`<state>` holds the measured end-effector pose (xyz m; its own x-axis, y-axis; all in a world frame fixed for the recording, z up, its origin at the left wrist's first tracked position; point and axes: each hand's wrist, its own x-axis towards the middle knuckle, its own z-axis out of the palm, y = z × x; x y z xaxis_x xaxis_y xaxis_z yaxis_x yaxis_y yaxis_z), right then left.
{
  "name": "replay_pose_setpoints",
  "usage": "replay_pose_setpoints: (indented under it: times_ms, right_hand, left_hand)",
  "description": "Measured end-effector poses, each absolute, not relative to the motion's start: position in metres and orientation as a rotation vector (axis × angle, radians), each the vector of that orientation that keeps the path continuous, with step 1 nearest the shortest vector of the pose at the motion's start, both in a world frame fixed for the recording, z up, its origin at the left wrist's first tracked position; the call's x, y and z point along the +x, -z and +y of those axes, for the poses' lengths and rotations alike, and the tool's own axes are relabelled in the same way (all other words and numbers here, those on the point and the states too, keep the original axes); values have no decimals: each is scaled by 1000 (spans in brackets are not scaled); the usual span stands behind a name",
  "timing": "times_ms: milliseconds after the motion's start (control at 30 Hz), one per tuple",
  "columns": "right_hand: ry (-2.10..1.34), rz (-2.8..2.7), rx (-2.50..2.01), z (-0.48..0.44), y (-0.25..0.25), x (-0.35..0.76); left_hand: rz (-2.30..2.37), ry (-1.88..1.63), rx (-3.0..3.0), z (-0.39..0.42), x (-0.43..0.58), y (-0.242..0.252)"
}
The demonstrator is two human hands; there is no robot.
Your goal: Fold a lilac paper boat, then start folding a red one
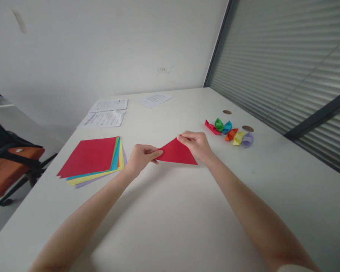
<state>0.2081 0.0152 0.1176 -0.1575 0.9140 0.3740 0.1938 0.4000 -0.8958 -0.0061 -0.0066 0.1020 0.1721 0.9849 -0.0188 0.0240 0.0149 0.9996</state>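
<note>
A red sheet of paper (179, 153), folded into a triangle, is held up just above the white table (170, 219). My left hand (144, 156) pinches its left corner between thumb and fingers. At the top point, my right hand (197, 143) grips the paper, thumb in front and fingers behind. The lower right corner of the triangle sticks out free below my right hand. What the back of the paper looks like is hidden.
To the left lies a fanned stack of coloured paper (89, 156), red on top. Several small folded paper boats (231, 134) sit at the right near two brown discs (248, 128). Printed sheets (104, 118) lie at the back left; a chair (19, 162) stands beyond the left edge.
</note>
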Motion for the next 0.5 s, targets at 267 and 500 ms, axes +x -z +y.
replay_pose_setpoints:
  times_ms: [267,500]
  right_hand:
    - [-823,-1775,-958,11,-115,202]
    - [-842,-1900,-891,1,-111,184]
  left_hand:
    - [1091,-909,1493,-8,-13,-104]
    - [1129,-793,1618,-15,-8,-108]
